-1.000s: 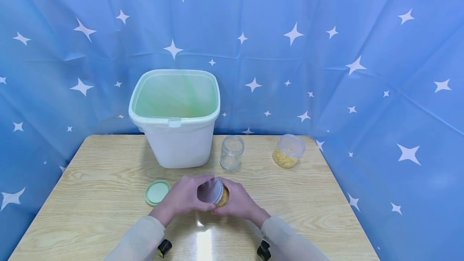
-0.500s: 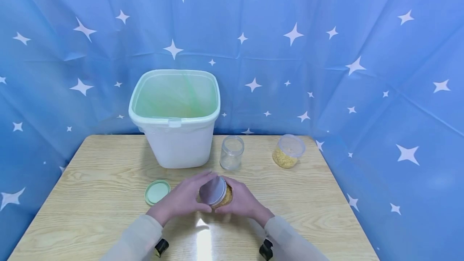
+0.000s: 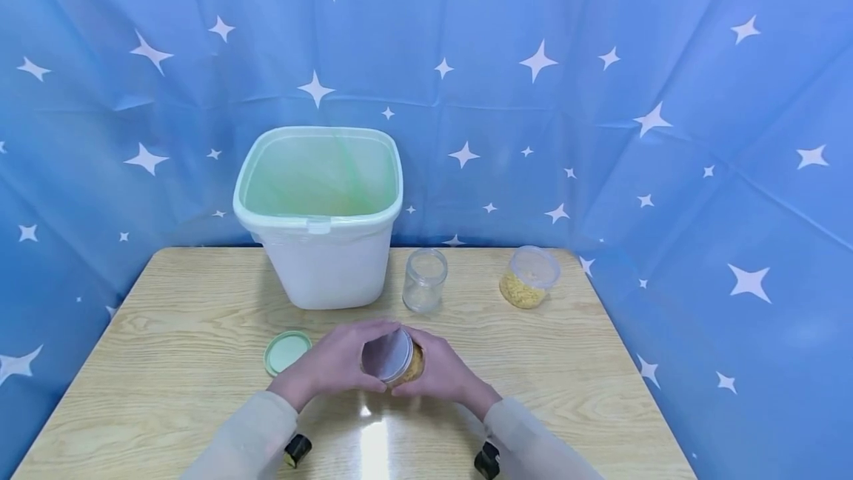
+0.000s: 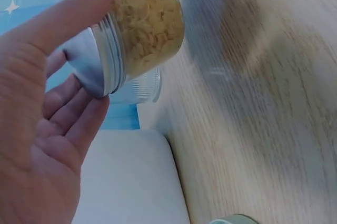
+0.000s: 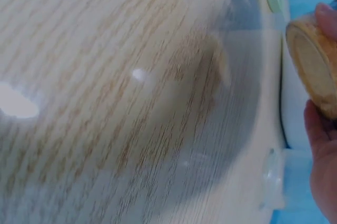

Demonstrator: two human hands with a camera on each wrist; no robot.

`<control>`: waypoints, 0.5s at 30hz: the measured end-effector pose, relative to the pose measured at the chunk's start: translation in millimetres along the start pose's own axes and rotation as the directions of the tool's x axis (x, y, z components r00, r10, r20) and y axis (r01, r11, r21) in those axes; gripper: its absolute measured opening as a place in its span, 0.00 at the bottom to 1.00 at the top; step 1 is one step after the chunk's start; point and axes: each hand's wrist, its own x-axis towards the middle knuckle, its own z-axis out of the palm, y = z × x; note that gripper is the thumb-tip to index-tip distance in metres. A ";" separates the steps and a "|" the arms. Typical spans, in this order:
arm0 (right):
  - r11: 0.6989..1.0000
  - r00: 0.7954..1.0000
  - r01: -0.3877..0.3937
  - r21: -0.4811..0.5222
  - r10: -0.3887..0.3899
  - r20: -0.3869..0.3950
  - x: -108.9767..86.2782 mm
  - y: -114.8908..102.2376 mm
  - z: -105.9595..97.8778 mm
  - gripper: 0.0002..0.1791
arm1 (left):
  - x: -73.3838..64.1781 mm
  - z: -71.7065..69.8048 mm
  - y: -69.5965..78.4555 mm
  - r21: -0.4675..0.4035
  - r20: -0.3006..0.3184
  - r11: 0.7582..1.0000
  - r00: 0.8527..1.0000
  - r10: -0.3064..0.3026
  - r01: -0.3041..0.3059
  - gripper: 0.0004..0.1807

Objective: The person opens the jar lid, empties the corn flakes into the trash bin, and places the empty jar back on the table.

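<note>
A clear jar (image 4: pixel 152 24) of small yellow pieces, with a silver lid (image 3: pixel 386 355) on it, is held between both hands, tilted with the lid toward the left. My left hand (image 3: pixel 333 361) grips the lid, thumb across its ridged rim in the left wrist view. On the jar's other end, my right hand (image 3: pixel 441 370) curls round the body. The right wrist view catches the jar's bottom (image 5: pixel 311 62) with right-hand fingers at its sides. The jar is above the tabletop, its shadow falling on the wood below.
Behind the hands stand a large white tub (image 3: pixel 326 269) with a pale green rim, a glass jar (image 3: pixel 424 284) holding nothing visible, and a clear tub of yellow pieces (image 3: pixel 523 291) at the right. A round green lid (image 3: pixel 286 352) lies beside my left wrist.
The jar shifts slightly right, then back left, and its lid faces a little more upward than a second ago. Both hands stay around it.
</note>
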 end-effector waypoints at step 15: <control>0.995 0.999 -0.038 -0.096 0.036 -0.027 2.3 -0.2 -2.0 0.53 | -4.4 4.0 0.2 -0.124 0.042 0.988 0.995 -0.090 0.095 0.56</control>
